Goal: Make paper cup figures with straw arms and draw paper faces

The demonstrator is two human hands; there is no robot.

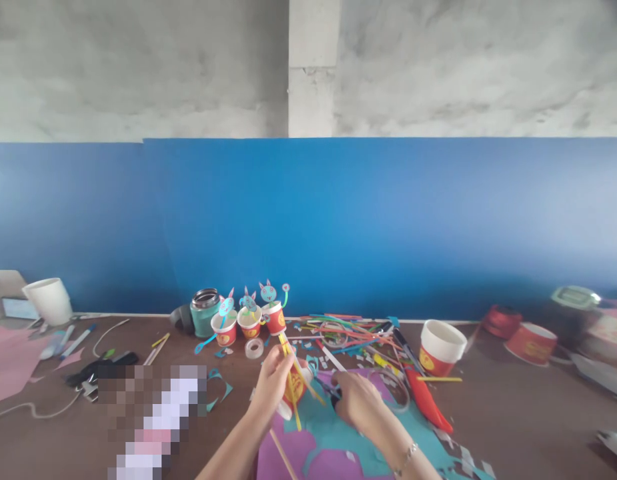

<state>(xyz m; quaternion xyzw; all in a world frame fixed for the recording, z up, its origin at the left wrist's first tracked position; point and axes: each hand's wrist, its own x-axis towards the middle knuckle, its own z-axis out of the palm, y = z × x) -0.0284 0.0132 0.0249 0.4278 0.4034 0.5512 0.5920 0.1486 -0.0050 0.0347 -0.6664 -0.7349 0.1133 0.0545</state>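
Observation:
My left hand is closed around a red and white paper cup, which is tilted. Yellow strips, perhaps straws or pipe cleaners, run down over the cup's front from my left fingers. Scissors with dark handles are gripped in my right hand, their blades pointing left toward the cup and strips. Whether the blades touch anything I cannot tell. Beneath both hands lie teal paper and purple paper, with cut-out edges.
Three decorated cups with teal animal heads, one a red cup, stand behind my left hand beside a tape roll and teal flask. Colored sticks are heaped behind. Rightward are stacked cups and a red pouch-like item.

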